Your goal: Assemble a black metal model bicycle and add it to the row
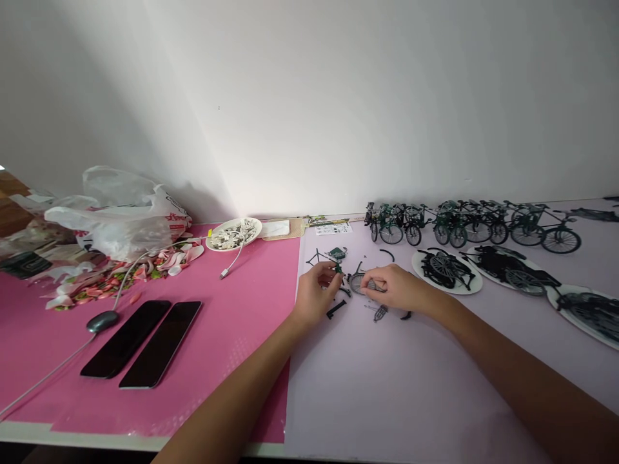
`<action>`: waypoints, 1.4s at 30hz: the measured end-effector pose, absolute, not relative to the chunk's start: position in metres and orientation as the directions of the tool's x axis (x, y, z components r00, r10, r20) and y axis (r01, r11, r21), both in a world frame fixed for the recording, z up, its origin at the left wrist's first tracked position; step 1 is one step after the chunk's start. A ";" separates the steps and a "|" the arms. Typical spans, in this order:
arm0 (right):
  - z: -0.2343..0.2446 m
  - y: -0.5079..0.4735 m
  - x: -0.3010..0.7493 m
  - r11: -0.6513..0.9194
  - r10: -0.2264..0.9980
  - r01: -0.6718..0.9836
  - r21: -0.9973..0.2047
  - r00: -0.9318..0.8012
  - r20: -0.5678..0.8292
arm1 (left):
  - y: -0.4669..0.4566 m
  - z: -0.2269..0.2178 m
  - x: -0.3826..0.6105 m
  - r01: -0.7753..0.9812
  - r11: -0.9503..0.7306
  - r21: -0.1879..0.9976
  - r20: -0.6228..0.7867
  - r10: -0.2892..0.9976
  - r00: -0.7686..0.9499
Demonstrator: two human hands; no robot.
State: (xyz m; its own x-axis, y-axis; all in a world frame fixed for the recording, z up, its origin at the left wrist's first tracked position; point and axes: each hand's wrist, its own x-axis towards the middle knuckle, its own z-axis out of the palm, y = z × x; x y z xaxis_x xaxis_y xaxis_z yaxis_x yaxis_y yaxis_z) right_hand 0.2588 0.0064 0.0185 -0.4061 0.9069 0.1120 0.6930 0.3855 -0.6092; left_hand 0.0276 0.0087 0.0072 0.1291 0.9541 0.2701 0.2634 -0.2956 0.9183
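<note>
My left hand (316,291) is closed in a pinch on a small dark green bicycle part (338,266) at the middle of the pale mat (387,386). My right hand (394,288) is closed beside it, fingers pinching a small spoked model wheel (358,283). Both hands nearly touch over the wheel. Loose black and green model pieces (382,312) lie around them, including a black bar (335,310) below my left hand.
A row of finished green model bicycles (464,222) stands by the wall. Three white plates (447,270) of dark parts sit to the right. On the pink mat (232,335) lie two black phones (145,341), a mouse (102,320), a bowl (234,233), plastic bags (120,212).
</note>
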 end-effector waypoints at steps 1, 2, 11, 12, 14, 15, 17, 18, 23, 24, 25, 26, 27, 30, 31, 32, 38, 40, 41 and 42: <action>0.022 0.006 0.262 0.369 0.908 0.686 -0.628 -0.411 0.085 | 0.008 0.007 0.028 0.266 -0.295 0.918 0.269 0.954 0.133; 0.025 0.006 0.264 0.355 0.907 0.677 -0.644 -0.416 0.062 | 0.008 0.007 0.029 0.268 -0.296 0.917 0.268 0.954 0.137; 0.020 0.008 0.270 0.379 0.869 0.634 -0.674 -0.495 0.023 | 0.009 -0.001 0.033 0.268 -0.283 0.921 0.250 0.956 0.152; 0.019 0.009 0.269 0.380 0.870 0.650 -0.658 -0.494 0.015 | 0.009 -0.001 0.033 0.260 -0.276 0.925 0.243 0.958 0.150; 0.020 0.009 0.266 0.372 0.877 0.686 -0.626 -0.480 -0.005 | 0.008 0.000 0.033 0.253 -0.265 0.930 0.234 0.961 0.146; 0.020 0.008 0.265 0.369 0.881 0.700 -0.612 -0.473 -0.009 | 0.008 0.000 0.033 0.254 -0.264 0.930 0.234 0.961 0.145; 0.022 0.007 0.261 0.384 0.882 0.711 -0.590 -0.471 0.007 | 0.007 0.001 0.034 0.260 -0.269 0.927 0.238 0.960 0.145; 0.023 0.005 0.259 0.399 0.880 0.712 -0.578 -0.475 0.022 | 0.007 0.002 0.034 0.263 -0.271 0.926 0.239 0.960 0.147; 0.023 0.000 0.248 0.467 0.870 0.746 -0.475 -0.482 0.099 | 0.007 0.003 0.036 0.264 -0.261 0.929 0.230 0.962 0.145; 0.022 -0.001 0.246 0.469 0.873 0.755 -0.457 -0.476 0.109 | 0.007 0.003 0.036 0.260 -0.258 0.930 0.228 0.963 0.141; 0.021 -0.001 0.245 0.468 0.875 0.764 -0.444 -0.470 0.114 | 0.007 0.003 0.037 0.257 -0.256 0.932 0.226 0.964 0.138; 0.019 -0.002 0.243 0.466 0.878 0.770 -0.436 -0.465 0.115 | 0.008 0.003 0.037 0.256 -0.254 0.933 0.226 0.965 0.134; 0.018 -0.002 0.242 0.461 0.880 0.777 -0.428 -0.461 0.110 | 0.008 0.003 0.038 0.255 -0.252 0.933 0.225 0.966 0.131; 0.017 -0.004 0.239 0.447 0.887 0.800 -0.400 -0.453 0.085 | 0.009 0.001 0.039 0.246 -0.246 0.937 0.221 0.967 0.124; 0.018 -0.005 0.237 0.447 0.888 0.807 -0.386 -0.454 0.078 | 0.009 0.001 0.039 0.240 -0.248 0.939 0.224 0.967 0.123; 0.019 -0.007 0.235 0.449 0.887 0.815 -0.367 -0.457 0.071 | 0.009 0.001 0.040 0.234 -0.252 0.939 0.228 0.966 0.123; 0.021 -0.013 0.223 0.493 0.865 0.848 -0.194 -0.501 0.011 | 0.009 0.000 0.040 0.234 -0.254 0.939 0.231 0.965 0.121; 0.020 -0.013 0.223 0.507 0.858 0.850 -0.142 -0.513 -0.006 | 0.009 0.000 0.039 0.234 -0.252 0.939 0.231 0.966 0.114; 0.020 -0.013 0.223 0.516 0.854 0.848 -0.123 -0.520 -0.008 | 0.009 0.001 0.039 0.234 -0.253 0.939 0.232 0.966 0.112; 0.020 -0.012 0.224 0.523 0.850 0.845 -0.114 -0.527 -0.005 | 0.008 0.001 0.038 0.234 -0.254 0.938 0.234 0.966 0.110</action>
State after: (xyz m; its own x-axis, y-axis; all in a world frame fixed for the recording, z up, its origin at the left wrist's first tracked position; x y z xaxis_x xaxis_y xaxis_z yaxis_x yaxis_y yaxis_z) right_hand 0.2244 -0.0122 0.0203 -0.5265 0.8501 -0.0046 0.8449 0.5227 -0.1135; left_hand 0.0385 0.0085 0.0015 0.1102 0.9660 0.2337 0.2345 -0.2537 0.9384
